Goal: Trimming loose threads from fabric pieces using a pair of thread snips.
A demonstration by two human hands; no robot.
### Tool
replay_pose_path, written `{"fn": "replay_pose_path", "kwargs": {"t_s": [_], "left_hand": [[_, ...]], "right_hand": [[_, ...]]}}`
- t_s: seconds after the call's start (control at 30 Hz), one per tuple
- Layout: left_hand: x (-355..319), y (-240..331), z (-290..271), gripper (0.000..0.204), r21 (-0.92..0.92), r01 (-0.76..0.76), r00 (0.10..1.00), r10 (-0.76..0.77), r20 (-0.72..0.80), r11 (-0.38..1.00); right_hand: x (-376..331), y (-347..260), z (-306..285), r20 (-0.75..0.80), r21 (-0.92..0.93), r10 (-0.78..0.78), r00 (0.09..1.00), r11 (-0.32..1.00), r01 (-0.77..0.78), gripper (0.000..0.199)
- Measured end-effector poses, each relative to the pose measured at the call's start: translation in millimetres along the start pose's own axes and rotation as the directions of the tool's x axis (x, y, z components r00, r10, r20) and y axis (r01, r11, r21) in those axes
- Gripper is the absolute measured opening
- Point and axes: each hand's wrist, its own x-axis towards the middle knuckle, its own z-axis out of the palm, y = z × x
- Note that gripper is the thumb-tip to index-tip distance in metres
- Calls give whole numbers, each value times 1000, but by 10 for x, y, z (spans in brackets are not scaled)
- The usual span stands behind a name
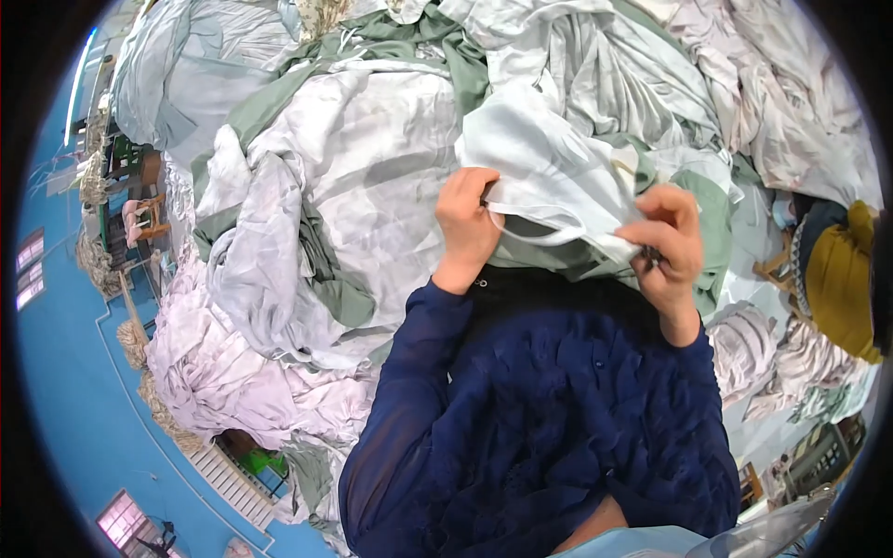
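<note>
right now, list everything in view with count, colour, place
smooth thin fabric piece: one, white, centre
narrow looped fabric strap: one, white, centre
crumpled cloth layers: count unclear, white and sage green, centre
crumpled cloth heap: one, pale lilac, lower left
loose draped cloth: count unclear, pale pinkish, upper right
bunched cloth: one, mustard, far right
flat painted wall: one, blue, left
rectangular windows: at least two, pinkish, left
slatted panel: one, white, lower left
ruffled sheer top: one, navy, bottom centre, worn
left hand: one, bare, holding the fabric piece's left edge
right hand: one, bare, at its right edge
</note>
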Motion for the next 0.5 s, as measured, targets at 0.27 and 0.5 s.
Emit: {"fn": "replay_pose_path", "kwargs": {"t_s": [0.27, 0.5], "left_hand": [[160, -685, 257, 15, 46, 74, 978, -63, -199, 996], [963, -992, 204, 12, -131, 202, 812, -241, -532, 971]], "right_hand": [[-96, -350, -746, -293, -134, -272, 917, 961, 242, 19], [-163, -976, -1578, -525, -375, -467, 711, 877, 299, 30]]}}
